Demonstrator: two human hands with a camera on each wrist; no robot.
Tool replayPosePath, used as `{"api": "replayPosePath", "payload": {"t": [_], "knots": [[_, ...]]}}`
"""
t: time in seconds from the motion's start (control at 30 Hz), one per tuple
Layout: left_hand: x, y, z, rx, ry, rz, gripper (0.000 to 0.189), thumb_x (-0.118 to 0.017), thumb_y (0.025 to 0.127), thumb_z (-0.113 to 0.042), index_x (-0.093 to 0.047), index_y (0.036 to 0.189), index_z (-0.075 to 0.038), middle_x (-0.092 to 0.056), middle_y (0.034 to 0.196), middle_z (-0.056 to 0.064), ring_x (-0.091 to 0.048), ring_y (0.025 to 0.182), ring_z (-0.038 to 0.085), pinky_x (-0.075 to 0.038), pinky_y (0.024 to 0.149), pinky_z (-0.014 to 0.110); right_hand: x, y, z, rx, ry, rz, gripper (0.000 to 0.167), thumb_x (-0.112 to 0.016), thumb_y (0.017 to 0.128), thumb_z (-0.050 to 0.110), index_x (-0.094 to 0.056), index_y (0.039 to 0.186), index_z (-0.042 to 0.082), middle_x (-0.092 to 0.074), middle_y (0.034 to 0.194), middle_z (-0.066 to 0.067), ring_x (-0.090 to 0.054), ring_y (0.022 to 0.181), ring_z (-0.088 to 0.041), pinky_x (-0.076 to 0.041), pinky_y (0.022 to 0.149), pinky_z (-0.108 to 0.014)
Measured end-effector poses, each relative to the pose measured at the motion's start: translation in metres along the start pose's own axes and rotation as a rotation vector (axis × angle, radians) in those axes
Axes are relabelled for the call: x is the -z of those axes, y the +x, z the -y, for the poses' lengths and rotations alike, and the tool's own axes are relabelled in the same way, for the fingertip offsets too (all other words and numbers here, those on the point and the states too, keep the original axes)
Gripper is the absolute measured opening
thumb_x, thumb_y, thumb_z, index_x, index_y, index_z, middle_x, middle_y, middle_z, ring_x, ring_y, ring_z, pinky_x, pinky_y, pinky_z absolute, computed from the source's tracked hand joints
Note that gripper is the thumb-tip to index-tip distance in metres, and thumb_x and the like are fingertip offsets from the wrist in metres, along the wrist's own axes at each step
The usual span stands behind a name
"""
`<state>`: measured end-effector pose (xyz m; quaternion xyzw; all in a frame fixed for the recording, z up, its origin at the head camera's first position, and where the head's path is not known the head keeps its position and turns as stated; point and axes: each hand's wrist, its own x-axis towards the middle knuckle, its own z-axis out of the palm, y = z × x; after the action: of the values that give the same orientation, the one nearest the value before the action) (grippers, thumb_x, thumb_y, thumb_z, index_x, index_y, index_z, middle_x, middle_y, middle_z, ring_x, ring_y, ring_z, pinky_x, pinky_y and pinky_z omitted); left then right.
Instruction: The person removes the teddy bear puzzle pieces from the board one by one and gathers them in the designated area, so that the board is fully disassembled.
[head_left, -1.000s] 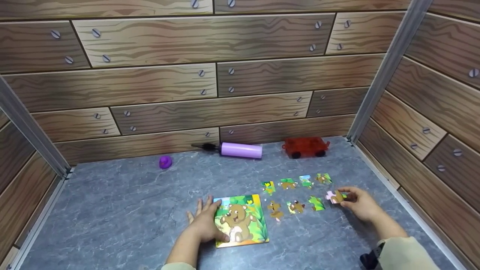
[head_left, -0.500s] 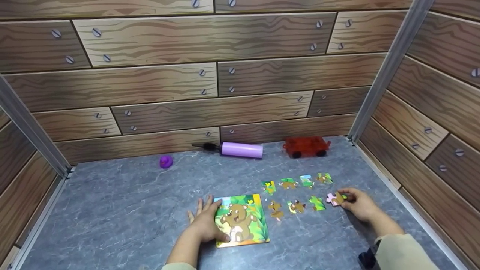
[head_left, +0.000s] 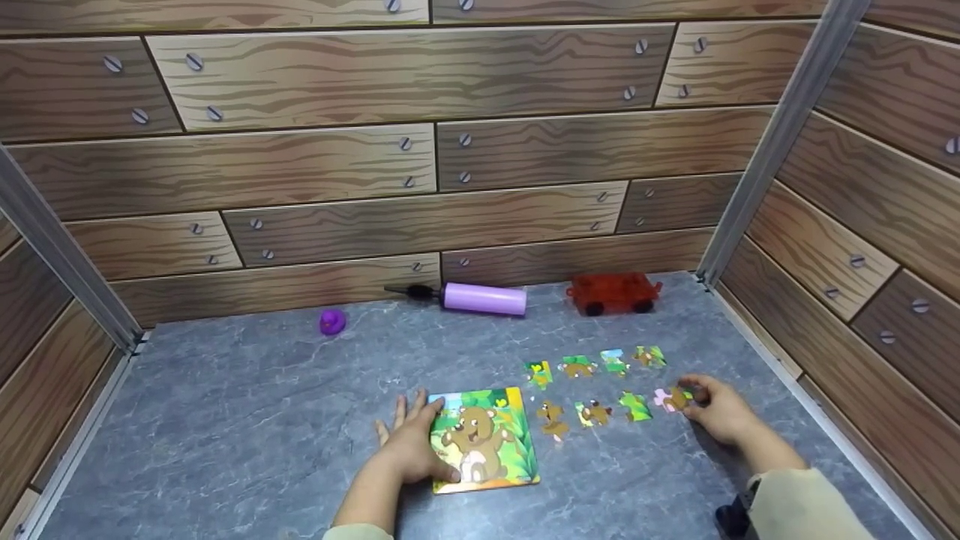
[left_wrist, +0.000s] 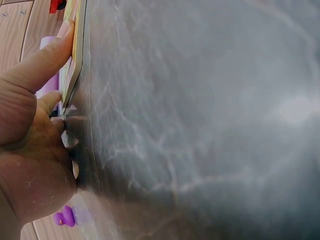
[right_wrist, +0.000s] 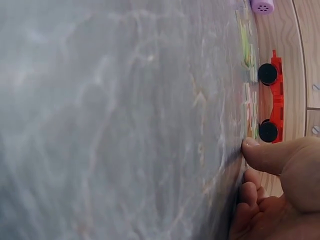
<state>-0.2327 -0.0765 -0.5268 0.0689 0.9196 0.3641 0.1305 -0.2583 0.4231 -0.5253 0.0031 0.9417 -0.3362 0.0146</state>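
My left hand (head_left: 411, 448) rests at the left edge of a square bear puzzle board (head_left: 487, 442), fingers spread and fairly straight. The thumb lies on the board's face, as the left wrist view also shows. On the right, my right hand (head_left: 724, 409) holds a pink-and-brown puzzle piece (head_left: 671, 398) at its right side, between thumb and index finger, down on the table. In the right wrist view the thumb (right_wrist: 265, 154) is low at the tabletop and the other fingers are curled. Several loose pieces lie in two rows, including a green puzzle piece (head_left: 635, 406) left of the held one.
Along the back wall are a purple rubber duck (head_left: 331, 322), a purple hand pump (head_left: 484, 299) with a black end, and a red toy wagon (head_left: 613, 293). Wood-patterned panels (head_left: 300, 165) enclose the grey marbled table (head_left: 247, 420).
The piece at my right hand has gone from tilted and slightly raised to flat on the table, in line with the front row. My left hand and the board have stayed put.
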Motion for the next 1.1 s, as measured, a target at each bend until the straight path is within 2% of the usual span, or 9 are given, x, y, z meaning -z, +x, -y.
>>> {"api": "replayPosePath", "payload": {"t": [0.17, 0.23, 0.37, 0.57, 0.8, 0.97, 1.1], "knots": [[0.0, 0.0, 0.0, 0.001, -0.003, -0.001, 0.118, -0.104, 0.059, -0.024, -0.046, 0.16, -0.01, -0.018, 0.174, 0.022, 0.002, 0.16, 0.05, 0.015, 0.115, 0.079, 0.002, -0.001, 0.017, -0.048, 0.012, 0.006, 0.063, -0.072, 0.091, -0.002, -0.043, 0.144, -0.018, -0.06, 0.112, -0.034, -0.061, 0.104, -0.045, -0.053, 0.088, -0.058], [0.0, 0.0, 0.0, 0.0, -0.002, -0.004, 0.118, -0.104, 0.058, -0.024, -0.046, 0.16, -0.01, -0.018, 0.174, 0.022, 0.002, 0.16, 0.051, 0.015, 0.115, 0.079, 0.001, -0.003, 0.03, -0.035, 0.032, -0.004, 0.063, -0.073, 0.091, -0.001, -0.043, 0.144, -0.018, -0.059, 0.116, -0.037, -0.061, 0.106, -0.048, -0.056, 0.086, -0.055], [0.0, -0.001, 0.001, 0.001, -0.005, -0.009, 0.119, -0.105, 0.057, -0.023, -0.046, 0.16, -0.01, -0.018, 0.174, 0.021, 0.002, 0.16, 0.05, 0.015, 0.115, 0.079, -0.005, -0.007, 0.064, 0.056, 0.093, -0.036, 0.061, -0.075, 0.089, -0.003, -0.048, 0.142, -0.016, -0.06, 0.119, -0.037, -0.062, 0.107, -0.047, -0.058, 0.079, -0.046], [0.0, -0.001, 0.0, -0.001, -0.003, -0.006, 0.119, -0.105, 0.057, -0.025, -0.046, 0.16, -0.01, -0.019, 0.174, 0.021, 0.002, 0.16, 0.05, 0.015, 0.115, 0.079, -0.022, -0.019, 0.114, 0.19, 0.181, -0.037, 0.06, -0.082, 0.085, -0.002, -0.056, 0.139, -0.01, -0.064, 0.112, -0.024, -0.06, 0.094, -0.033, -0.052, 0.074, -0.037], [0.001, 0.0, -0.001, 0.009, -0.006, 0.0, 0.119, -0.105, 0.057, -0.024, -0.047, 0.16, -0.011, -0.019, 0.174, 0.021, 0.002, 0.16, 0.05, 0.016, 0.115, 0.079, -0.052, -0.035, 0.159, 0.286, 0.287, 0.055, 0.062, -0.087, 0.083, 0.004, -0.061, 0.138, -0.005, -0.062, 0.105, -0.01, -0.058, 0.088, -0.027, -0.052, 0.071, -0.029], [0.001, -0.001, -0.001, 0.003, -0.008, 0.0, 0.119, -0.105, 0.057, -0.024, -0.047, 0.16, -0.01, -0.019, 0.174, 0.022, 0.002, 0.16, 0.05, 0.015, 0.115, 0.079, -0.082, -0.042, 0.179, 0.339, 0.347, 0.13, 0.063, -0.088, 0.082, 0.005, -0.06, 0.136, -0.01, -0.062, 0.103, -0.011, -0.057, 0.084, -0.022, -0.052, 0.069, -0.025], [0.0, 0.0, -0.001, 0.006, -0.009, 0.003, 0.119, -0.105, 0.057, -0.024, -0.047, 0.16, -0.01, -0.019, 0.174, 0.022, 0.002, 0.16, 0.05, 0.015, 0.115, 0.079, -0.109, -0.046, 0.191, 0.328, 0.343, 0.188, 0.067, -0.088, 0.08, 0.007, -0.059, 0.137, -0.011, -0.063, 0.104, -0.014, -0.058, 0.086, -0.023, -0.053, 0.072, -0.025]]}}
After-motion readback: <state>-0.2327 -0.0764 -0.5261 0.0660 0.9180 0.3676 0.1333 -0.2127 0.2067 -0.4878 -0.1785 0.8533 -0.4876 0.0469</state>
